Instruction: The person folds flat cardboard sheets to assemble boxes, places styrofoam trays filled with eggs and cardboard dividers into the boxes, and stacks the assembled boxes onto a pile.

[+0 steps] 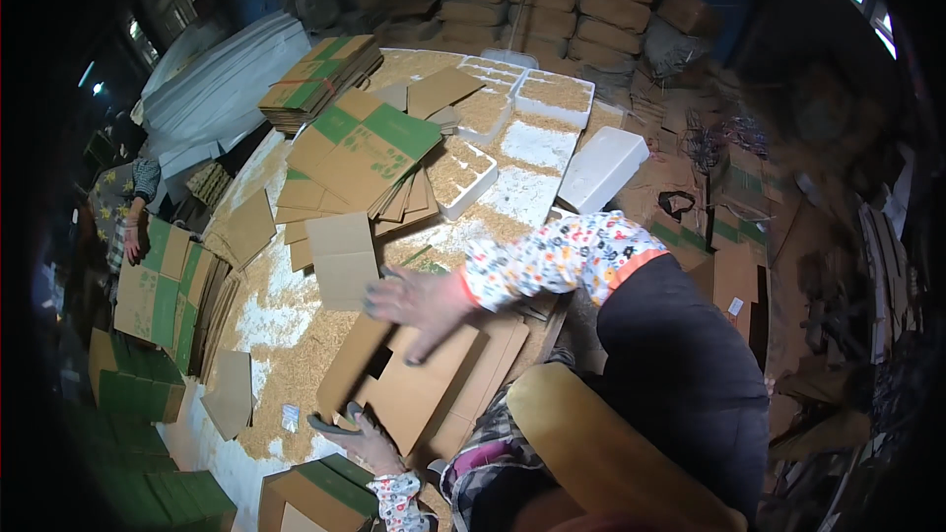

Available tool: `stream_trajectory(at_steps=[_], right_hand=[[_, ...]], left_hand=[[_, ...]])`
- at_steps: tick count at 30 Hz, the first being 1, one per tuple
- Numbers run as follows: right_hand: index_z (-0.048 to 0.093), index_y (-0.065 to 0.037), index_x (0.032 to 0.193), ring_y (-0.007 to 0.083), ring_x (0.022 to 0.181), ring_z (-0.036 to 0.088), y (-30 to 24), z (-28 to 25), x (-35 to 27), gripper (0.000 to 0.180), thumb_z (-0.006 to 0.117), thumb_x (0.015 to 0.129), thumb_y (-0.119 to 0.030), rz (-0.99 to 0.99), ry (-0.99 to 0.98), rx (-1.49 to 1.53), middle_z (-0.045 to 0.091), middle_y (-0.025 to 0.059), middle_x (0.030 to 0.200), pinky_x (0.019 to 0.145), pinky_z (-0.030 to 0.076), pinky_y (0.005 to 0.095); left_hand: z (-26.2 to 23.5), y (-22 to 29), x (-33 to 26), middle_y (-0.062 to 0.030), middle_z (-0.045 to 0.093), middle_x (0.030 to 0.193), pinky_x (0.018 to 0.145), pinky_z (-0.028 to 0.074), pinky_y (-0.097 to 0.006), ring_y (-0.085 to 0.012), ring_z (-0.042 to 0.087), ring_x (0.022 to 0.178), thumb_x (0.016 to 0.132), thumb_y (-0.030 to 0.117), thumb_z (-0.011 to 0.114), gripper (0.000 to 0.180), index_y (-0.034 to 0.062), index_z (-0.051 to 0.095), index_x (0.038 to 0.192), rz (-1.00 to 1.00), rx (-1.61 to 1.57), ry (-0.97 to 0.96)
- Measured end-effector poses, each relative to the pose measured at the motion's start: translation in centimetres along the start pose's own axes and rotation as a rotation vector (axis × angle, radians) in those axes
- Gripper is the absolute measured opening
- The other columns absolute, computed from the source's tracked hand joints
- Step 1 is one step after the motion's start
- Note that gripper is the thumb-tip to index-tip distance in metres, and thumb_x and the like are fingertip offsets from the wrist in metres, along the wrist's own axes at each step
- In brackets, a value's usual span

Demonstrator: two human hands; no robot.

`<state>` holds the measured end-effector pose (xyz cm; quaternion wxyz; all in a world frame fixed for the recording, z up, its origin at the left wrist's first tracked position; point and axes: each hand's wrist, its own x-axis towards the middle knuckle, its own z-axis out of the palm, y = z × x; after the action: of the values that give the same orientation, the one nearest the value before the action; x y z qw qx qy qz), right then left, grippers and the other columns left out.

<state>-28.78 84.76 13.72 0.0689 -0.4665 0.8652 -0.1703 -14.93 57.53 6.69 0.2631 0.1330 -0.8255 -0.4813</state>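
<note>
A brown carton [419, 384] with raised side flaps lies on the table right in front of me. My right hand [424, 305], in a thin glove with dark fingertips, spreads its fingers over the carton's far side. Its fingertips reach toward a plain cardboard sheet [342, 261]; whether they touch it I cannot tell. At the carton's near left corner is my left hand [365, 441], also gloved, thumb and fingers apart. It seems to rest against the carton's edge, with no clear grip.
Grainy brown material covers much of the white table [266, 330]. Beyond my hands lie piled flat cartons [365, 153] and white foam trays [557, 94] filled with grains. At the left, another person's hand [131, 241] touches a green-and-brown carton stack [158, 286]. Stacked sacks [616, 0] stand behind.
</note>
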Motion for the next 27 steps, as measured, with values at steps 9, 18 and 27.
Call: stream_trajectory(at_steps=[9, 18, 27], right_hand=[[0.03, 0.006, 0.141, 0.0319, 0.134, 0.031, 7.4, 10.1, -3.8, 0.073, 0.044, 0.091, -0.046, 0.222, 0.377, 0.535, 0.033, 0.0232, 0.145, 0.114, 0.02, 0.049], [0.023, 0.003, 0.145, 0.0349, 0.125, 0.046, 3.9, 5.0, 2.3, 0.083, 0.059, 0.086, -0.043, 0.725, 0.066, 0.586, 0.033, 0.0233, 0.146, 0.105, 0.036, 0.0379], [0.04, 0.011, 0.129, 0.0428, 0.125, 0.038, 26.6, 12.6, -0.8, 0.088, 0.046, 0.086, -0.066, 1.476, 0.896, 0.542, 0.039, 0.0313, 0.133, 0.104, 0.032, 0.0476]], left_hand=[[-2.4, 2.2, 3.0, -0.0142, 0.051, 0.13, 0.097, 0.042, -0.033, -0.0237, 0.053, 0.114, 0.094, 0.049, 0.049, 0.064, -0.0029, 0.045, 0.131, -0.714, -0.503, -0.924], [-3.8, -1.2, 1.0, -0.023, 0.037, 0.14, 0.108, 0.03, -0.04, -0.0323, 0.041, 0.128, 0.09, 0.014, 0.057, 0.053, -0.0017, 0.038, 0.137, -0.174, -0.037, -0.161], [0.7, -1.1, 6.8, -0.0143, 0.05, 0.122, 0.104, 0.034, -0.033, -0.0249, 0.047, 0.117, 0.083, -0.005, 0.055, 0.047, -0.0009, 0.043, 0.128, -0.254, 0.206, -0.202]])
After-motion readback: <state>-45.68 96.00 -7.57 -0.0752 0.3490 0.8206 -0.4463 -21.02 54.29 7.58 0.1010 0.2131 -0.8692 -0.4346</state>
